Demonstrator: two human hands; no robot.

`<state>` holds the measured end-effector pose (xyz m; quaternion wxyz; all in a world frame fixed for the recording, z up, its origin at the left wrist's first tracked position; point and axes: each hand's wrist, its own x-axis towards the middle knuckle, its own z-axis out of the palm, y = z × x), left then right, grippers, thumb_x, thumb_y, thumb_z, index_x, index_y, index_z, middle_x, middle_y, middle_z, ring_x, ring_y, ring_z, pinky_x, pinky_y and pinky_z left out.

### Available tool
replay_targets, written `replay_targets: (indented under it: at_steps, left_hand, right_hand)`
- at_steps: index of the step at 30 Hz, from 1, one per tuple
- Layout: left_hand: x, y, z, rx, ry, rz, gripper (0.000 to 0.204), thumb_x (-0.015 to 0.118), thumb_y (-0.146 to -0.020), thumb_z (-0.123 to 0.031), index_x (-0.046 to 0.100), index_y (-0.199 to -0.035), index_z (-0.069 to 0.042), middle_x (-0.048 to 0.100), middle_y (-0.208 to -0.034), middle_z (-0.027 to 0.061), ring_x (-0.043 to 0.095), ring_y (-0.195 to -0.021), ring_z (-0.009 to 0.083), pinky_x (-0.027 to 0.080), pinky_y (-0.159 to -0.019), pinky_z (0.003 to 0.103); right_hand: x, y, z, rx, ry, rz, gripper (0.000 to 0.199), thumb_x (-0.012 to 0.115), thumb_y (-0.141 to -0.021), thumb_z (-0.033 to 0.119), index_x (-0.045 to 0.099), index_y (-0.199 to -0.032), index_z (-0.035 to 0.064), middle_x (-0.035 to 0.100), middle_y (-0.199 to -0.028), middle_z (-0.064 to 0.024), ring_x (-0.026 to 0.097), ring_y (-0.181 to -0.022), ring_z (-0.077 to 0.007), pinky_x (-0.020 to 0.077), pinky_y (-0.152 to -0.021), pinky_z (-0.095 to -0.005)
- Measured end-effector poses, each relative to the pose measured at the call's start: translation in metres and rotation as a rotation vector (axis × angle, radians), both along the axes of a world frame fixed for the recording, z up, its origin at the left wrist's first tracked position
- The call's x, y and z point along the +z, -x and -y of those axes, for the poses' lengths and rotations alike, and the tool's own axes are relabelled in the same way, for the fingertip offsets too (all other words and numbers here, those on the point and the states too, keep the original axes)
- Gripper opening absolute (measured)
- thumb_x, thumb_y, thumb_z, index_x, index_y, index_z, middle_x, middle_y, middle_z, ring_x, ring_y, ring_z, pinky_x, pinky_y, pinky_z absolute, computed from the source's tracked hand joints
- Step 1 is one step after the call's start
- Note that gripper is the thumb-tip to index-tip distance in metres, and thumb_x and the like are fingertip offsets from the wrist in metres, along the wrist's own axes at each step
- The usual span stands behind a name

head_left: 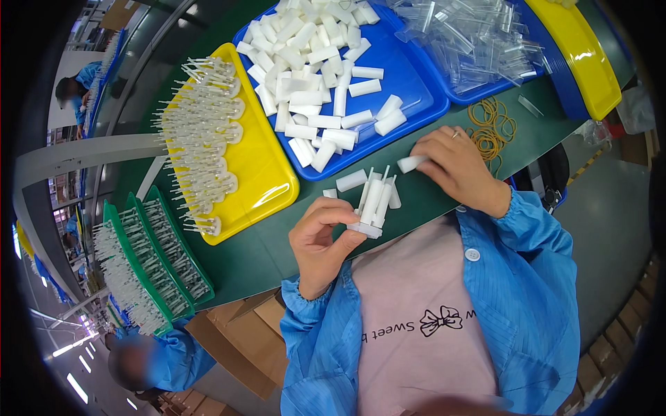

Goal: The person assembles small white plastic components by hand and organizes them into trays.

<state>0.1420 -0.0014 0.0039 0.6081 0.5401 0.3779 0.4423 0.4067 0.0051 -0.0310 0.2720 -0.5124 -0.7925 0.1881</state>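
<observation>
— Left hand point(319, 243) first: how does it stand?
— Pinched, thumb and fingers apart only by the pale base point(366, 230) they grip. White rods point(386, 172) rise from that base, tilted slightly toward 1 o'clock, with white sleeves point(374, 201) around their lower parts. It's all held up at the near edge of the table point(277, 239).
— And the right hand point(454, 170)?
— Between 1 and 2 o'clock from the base, fingers curled, fingertips closed on one white foam-like cylinder point(412, 163). It's just beside the rod tips, apparently not touching.
— Which step would you call this?
— Sleeving the rods, I'd judge, partway through. How many are bare I can't tell; they overlap.
— So what does the next move call for?
— Probably a steady base, and the cylinder turned end-on so its end meets a rod tip. I can't see a bore from here.
— Where's the supply?
— A loose cylinder point(352, 180) lies at 11 o'clock, and a blue tray point(416, 76) heaped with more sits at 12. At 10 o'clock, a yellow tray point(267, 201) carries many white rod pieces point(201, 132).
</observation>
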Motion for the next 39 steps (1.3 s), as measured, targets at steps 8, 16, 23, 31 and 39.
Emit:
replay_targets:
  at_steps: [8, 16, 23, 31, 39]
  left_hand:
    - [0.005, -0.003, 0.0, -0.081, -0.143, -0.074, 0.016, 0.069, -0.077, 0.004, 0.069, -0.093, 0.0, 0.061, -0.094, 0.0104, 0.057, -0.083, 0.0176, 0.046, -0.072, 0.027]
    - [0.009, -0.012, 0.0, -0.103, -0.208, -0.219, 0.017, 0.068, -0.078, 0.004, 0.071, -0.094, -0.003, 0.062, -0.093, 0.009, 0.058, -0.08, 0.0169, 0.046, -0.069, 0.025]
    - [0.013, -0.015, -0.002, -0.129, -0.426, -0.354, 0.025, 0.069, -0.072, 0.007, 0.071, -0.094, -0.005, 0.062, -0.091, 0.0084, 0.058, -0.078, 0.0204, 0.045, -0.066, 0.028]
    - [0.015, -0.018, -0.006, -0.119, -0.53, -0.454, 0.031, 0.069, -0.067, 0.009, 0.071, -0.093, -0.006, 0.062, -0.09, 0.0076, 0.058, -0.078, 0.0226, 0.045, -0.066, 0.03]
    - [0.02, -0.029, 0.002, 0.147, -0.598, -0.476, 0.031, 0.071, -0.07, 0.006, 0.068, -0.099, -0.003, 0.06, -0.095, 0.0095, 0.059, -0.082, 0.021, 0.049, -0.07, 0.027]
  right_hand:
    - [0.033, -0.004, -0.009, -0.079, 0.608, -0.963, 0.021, 0.052, -0.096, 0.025, 0.059, -0.098, 0.0052, 0.055, -0.091, 0.0008, 0.045, -0.08, -0.0052, 0.0375, -0.074, -0.0199]
    - [0.032, 0.004, -0.021, 0.014, 0.722, -1.03, 0.021, 0.053, -0.095, 0.025, 0.058, -0.094, 0.0046, 0.057, -0.087, 0.0007, 0.048, -0.081, -0.004, 0.0386, -0.074, -0.0199]
    - [0.031, 0.005, -0.033, 0.103, 0.781, -0.969, 0.025, 0.054, -0.095, 0.027, 0.059, -0.091, 0.0033, 0.058, -0.087, 0.0004, 0.051, -0.081, -0.0051, 0.0401, -0.074, -0.0207]
    - [0.04, 0.01, -0.04, 0.194, 0.778, -0.836, 0.022, 0.059, -0.092, 0.024, 0.063, -0.09, 0.0023, 0.061, -0.086, -0.001, 0.052, -0.084, -0.0078, 0.0412, -0.077, -0.0237]
    - [0.053, 0.026, -0.03, 0.306, 0.592, -0.654, 0.018, 0.064, -0.087, 0.021, 0.066, -0.088, 0.0033, 0.064, -0.085, -0.0038, 0.053, -0.087, -0.0144, 0.0411, -0.081, -0.0291]
